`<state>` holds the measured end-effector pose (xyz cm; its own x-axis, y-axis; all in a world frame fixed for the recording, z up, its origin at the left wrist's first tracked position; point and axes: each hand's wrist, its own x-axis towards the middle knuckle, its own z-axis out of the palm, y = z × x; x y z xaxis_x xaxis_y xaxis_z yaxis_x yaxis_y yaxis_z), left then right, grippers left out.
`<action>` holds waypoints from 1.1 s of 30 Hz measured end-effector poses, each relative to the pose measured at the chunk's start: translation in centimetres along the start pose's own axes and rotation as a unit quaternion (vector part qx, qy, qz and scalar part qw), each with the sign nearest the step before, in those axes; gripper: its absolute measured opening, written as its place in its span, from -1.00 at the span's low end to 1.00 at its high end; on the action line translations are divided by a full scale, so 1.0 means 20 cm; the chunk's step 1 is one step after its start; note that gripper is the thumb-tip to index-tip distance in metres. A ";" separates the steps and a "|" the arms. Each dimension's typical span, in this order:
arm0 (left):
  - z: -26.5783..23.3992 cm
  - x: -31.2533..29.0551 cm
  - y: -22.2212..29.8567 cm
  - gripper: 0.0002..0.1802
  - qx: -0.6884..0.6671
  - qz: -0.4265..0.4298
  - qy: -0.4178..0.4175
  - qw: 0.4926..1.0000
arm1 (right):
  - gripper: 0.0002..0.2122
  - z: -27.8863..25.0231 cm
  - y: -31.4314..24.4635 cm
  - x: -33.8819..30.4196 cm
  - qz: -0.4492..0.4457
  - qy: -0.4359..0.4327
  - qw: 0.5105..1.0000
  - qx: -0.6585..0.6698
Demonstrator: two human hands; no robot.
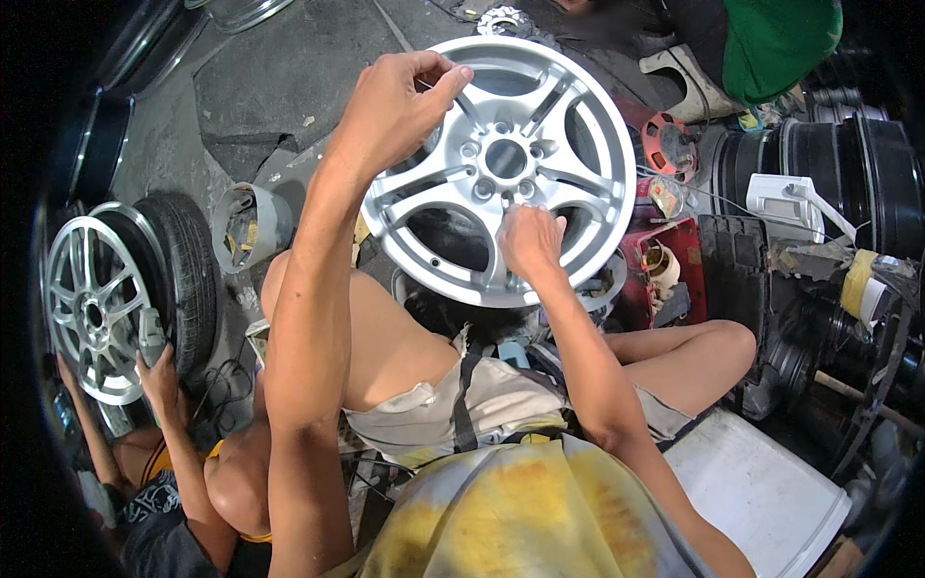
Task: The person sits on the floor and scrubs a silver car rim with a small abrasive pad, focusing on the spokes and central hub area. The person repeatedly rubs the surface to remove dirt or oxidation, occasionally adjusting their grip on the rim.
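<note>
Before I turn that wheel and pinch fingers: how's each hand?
Left hand: partly curled at the silver wheel; grip cannot be told.
Right hand: closed against that wheel; contents hidden.

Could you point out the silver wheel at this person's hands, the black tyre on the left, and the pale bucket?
Silver wheel [483,117]: head view, on a spoke near the hub.
Black tyre [193,272]: head view, on the tread.
Pale bucket [275,220]: head view, on the outer wall.
</note>
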<state>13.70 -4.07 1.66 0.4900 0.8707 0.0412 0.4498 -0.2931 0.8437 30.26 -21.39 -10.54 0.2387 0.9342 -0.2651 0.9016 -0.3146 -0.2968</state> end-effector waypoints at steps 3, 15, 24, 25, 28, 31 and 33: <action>0.00 0.02 0.05 -0.50 -0.003 -0.001 -0.006 1.000 | -0.85 0.03 0.01 0.06 0.014 0.056 0.998 0.024; 0.00 0.02 0.07 -0.48 -0.016 0.006 0.011 1.000 | -0.84 -0.01 -0.01 0.16 0.058 0.007 0.998 0.026; -0.01 0.00 0.06 -0.49 -0.004 0.025 0.040 0.999 | -0.84 -0.05 -0.03 0.13 0.036 -0.015 0.999 -0.003; 0.00 0.00 0.04 -0.49 0.005 0.029 0.045 0.999 | -0.84 -0.04 -0.03 0.07 0.033 -0.031 0.999 -0.026; -0.03 0.00 0.02 -0.51 0.034 0.047 0.072 0.996 | -0.82 -0.03 0.00 0.06 -0.009 -0.006 0.999 -0.033; -0.02 0.00 0.03 -0.54 0.039 0.054 0.076 0.995 | -0.82 -0.01 0.03 0.13 -0.041 0.045 0.997 -0.041; -0.03 -0.01 0.04 -0.55 0.016 0.042 0.070 0.997 | -0.82 -0.02 0.00 0.09 -0.033 0.022 0.997 -0.072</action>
<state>13.51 -4.34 2.72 0.4195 0.8885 0.1863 0.4357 -0.3771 0.8173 30.86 -19.75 -10.72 0.1908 0.9595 -0.2073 0.9572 -0.2287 -0.1773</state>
